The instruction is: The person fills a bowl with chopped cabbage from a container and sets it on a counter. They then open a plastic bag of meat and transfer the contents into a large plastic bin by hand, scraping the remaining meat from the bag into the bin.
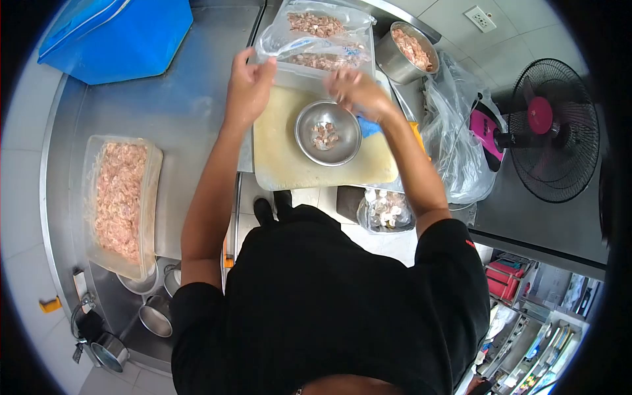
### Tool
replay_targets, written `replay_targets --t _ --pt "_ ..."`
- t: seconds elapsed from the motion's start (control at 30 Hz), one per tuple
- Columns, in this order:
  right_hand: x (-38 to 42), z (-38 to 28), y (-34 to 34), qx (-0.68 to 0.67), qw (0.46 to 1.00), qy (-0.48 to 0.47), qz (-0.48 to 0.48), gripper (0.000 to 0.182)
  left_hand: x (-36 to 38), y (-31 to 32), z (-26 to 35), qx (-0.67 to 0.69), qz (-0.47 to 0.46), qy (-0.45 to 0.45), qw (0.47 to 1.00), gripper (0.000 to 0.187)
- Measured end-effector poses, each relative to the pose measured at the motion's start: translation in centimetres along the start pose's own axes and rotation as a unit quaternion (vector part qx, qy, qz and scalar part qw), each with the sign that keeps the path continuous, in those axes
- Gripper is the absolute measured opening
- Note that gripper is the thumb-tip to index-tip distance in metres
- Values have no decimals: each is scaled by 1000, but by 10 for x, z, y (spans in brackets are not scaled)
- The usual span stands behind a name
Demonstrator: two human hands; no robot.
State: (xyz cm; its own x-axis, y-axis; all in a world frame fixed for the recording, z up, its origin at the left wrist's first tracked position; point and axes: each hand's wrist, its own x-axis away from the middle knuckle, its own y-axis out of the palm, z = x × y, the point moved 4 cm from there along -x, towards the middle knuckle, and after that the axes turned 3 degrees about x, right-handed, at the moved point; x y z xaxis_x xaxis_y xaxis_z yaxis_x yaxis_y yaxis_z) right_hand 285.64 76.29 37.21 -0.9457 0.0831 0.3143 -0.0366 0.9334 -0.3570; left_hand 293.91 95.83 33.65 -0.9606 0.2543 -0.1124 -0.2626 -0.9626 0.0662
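Note:
My left hand is at the near left corner of a plastic-lined tub, its thumb and fingers bent round the edge of the clear bag. Chopped meat lies inside the bag. Blurred by motion, my right hand hovers near the tub's front right, above the far rim of a steel bowl; what it holds, if anything, cannot be made out. The steel bowl holds a few small meat pieces and rests on a yellowish cutting board.
A long tub of meat sits at the left, below a blue bin. Beyond the board's right side are a steel pot of meat, plastic bags and a black fan. A lined waste bin stands below the board.

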Motion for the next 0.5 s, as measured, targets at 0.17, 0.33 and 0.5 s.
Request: replay_targets --t 0.17,0.33,0.5 --pt "-1 103 37 71 992 -10 -108 24 60 2 -85 -59 -112 -117 985 56" --pt "0 96 42 434 894 -109 -4 21 100 40 -104 -49 -199 -216 955 41" --pt "15 85 48 495 868 -29 2 27 101 48 -113 -32 -168 -232 958 22"
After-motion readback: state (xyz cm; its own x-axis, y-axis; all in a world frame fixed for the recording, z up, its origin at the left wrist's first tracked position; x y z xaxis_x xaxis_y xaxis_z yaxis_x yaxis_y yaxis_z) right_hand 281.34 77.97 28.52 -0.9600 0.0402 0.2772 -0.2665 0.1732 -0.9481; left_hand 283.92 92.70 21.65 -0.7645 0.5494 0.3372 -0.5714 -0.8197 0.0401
